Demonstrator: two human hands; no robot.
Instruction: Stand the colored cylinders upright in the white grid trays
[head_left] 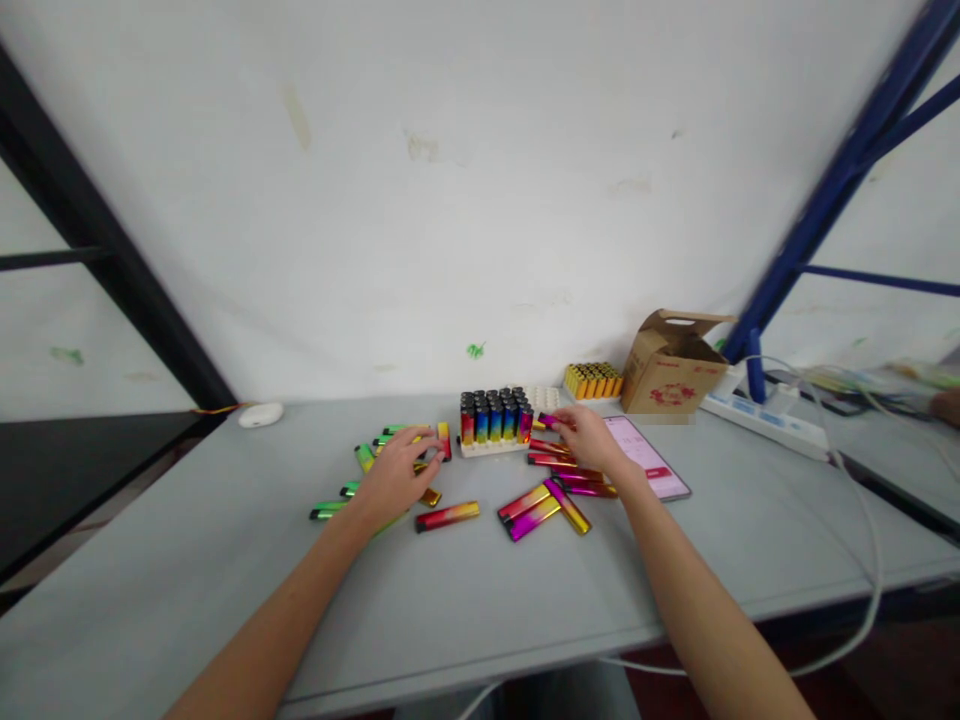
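Observation:
A white rack (495, 448) stands near the wall, filled with upright black-topped lighters (495, 418) in red, blue and purple shades. To its right, my right hand (591, 440) pinches the end of a purple lighter (549, 421). My left hand (401, 472) hovers left of the rack, fingers curved and apart, over loose lighters. Close to its fingertips is a red and yellow lighter (445, 440). Green lighters (364, 458) lie around and partly under that hand. Another red-yellow lighter (448, 516) and several red, purple and yellow lighters (534, 517) lie in front.
A phone (649, 458) lies beside my right forearm. Behind are an orange-yellow batch of upright cylinders (592, 381), an empty white rack (543, 398) and an open cardboard box (666, 372). A power strip (780, 420) with white cables is at right; a white case (261, 415) is at left.

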